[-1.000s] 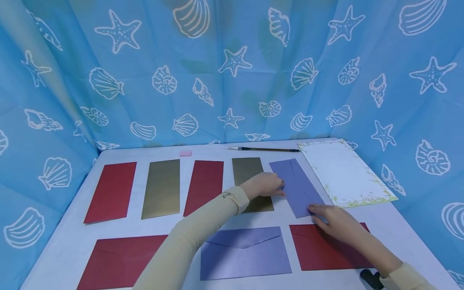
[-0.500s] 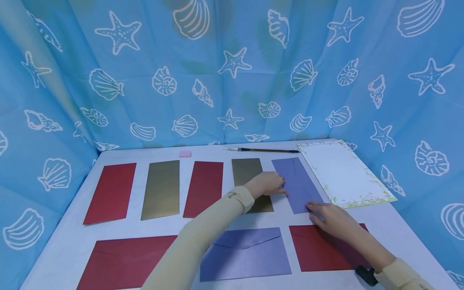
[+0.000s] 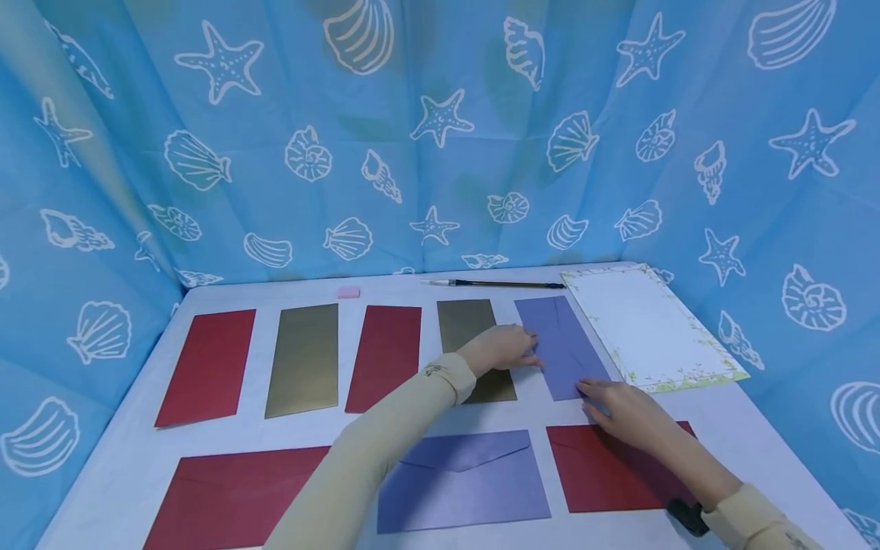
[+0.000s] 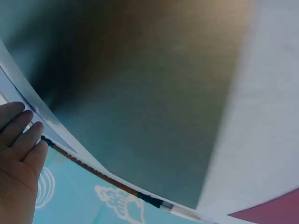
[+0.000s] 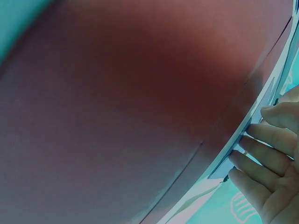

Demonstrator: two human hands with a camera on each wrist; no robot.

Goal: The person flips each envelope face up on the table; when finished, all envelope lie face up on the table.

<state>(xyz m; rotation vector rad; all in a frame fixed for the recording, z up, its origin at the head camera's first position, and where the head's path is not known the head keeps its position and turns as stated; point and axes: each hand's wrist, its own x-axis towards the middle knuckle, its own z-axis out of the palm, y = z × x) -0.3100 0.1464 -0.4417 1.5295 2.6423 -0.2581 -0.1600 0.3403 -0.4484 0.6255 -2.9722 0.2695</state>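
A purple envelope (image 3: 564,344) lies at the right end of the back row, its long side running away from me. My left hand (image 3: 500,347) reaches over a gold envelope (image 3: 467,313) and touches the purple one's left edge. At its near right corner rest the fingertips of my right hand (image 3: 627,412), the forearm passing above a red envelope (image 3: 584,473). In the left wrist view the fingers of the left hand (image 4: 21,149) are fairly straight. The right wrist view has the right hand (image 5: 271,158) with extended fingers along the envelope's edge.
Left of these lie a red (image 3: 385,355), a gold (image 3: 302,359) and another red envelope (image 3: 206,367). In front are a red (image 3: 227,493) and a purple envelope (image 3: 467,489). Behind lie a brush (image 3: 505,285), a pink block (image 3: 348,292) and bordered paper (image 3: 653,328).
The purple envelope between my hands has slid slightly away from me and turned a little straighter. Both hands stay at its edges, the right one shifting slightly along with it.
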